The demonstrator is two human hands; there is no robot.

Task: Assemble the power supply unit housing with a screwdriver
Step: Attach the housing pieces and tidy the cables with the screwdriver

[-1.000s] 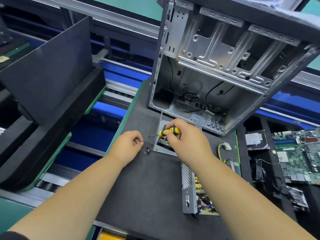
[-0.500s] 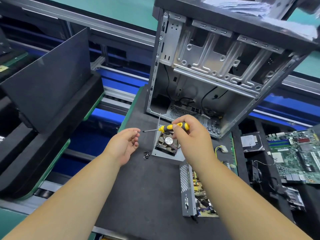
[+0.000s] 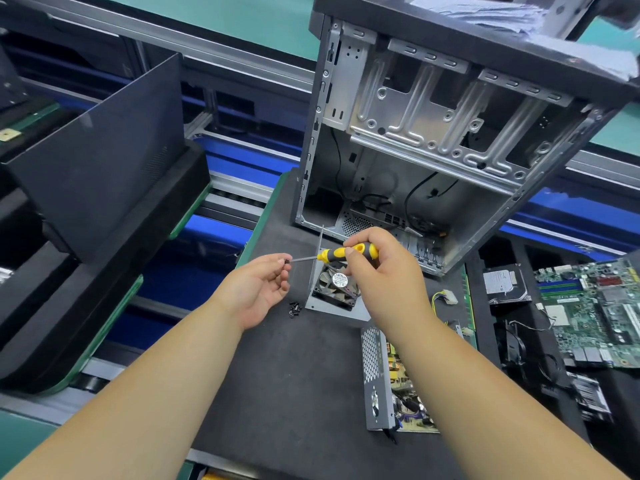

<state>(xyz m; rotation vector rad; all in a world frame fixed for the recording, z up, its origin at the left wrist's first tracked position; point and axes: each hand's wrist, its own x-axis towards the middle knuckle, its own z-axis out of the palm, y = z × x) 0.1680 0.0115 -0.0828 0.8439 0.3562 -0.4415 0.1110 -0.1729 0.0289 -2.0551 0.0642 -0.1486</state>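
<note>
**Screw meets driver tip above the fan plate**

Above the middle of the black work mat (image 3: 277,393), the right hand (image 3: 384,271) wraps its fingers around the yellow-and-black screwdriver (image 3: 346,253), holding it nearly level with the shaft pointing left. The left hand (image 3: 258,289) sits palm-up at the tip, thumb and forefinger pinching what looks like a small dark screw (image 3: 287,260) against the bit; it is too small to be sure.

Below and just right of the tip lies the fan plate (image 3: 337,303) of the power supply housing, flat on the mat, with a small heap of spare screws (image 3: 295,309) just beside its left edge. The perforated housing shell (image 3: 375,375) with its circuit board lies nearer the mat's front edge, apart from the plate.

The driver's long axis runs left to right, whereas the plate faces up, so I judge the loaded tip must swing downward. The right hand is nearer the plate.
</note>
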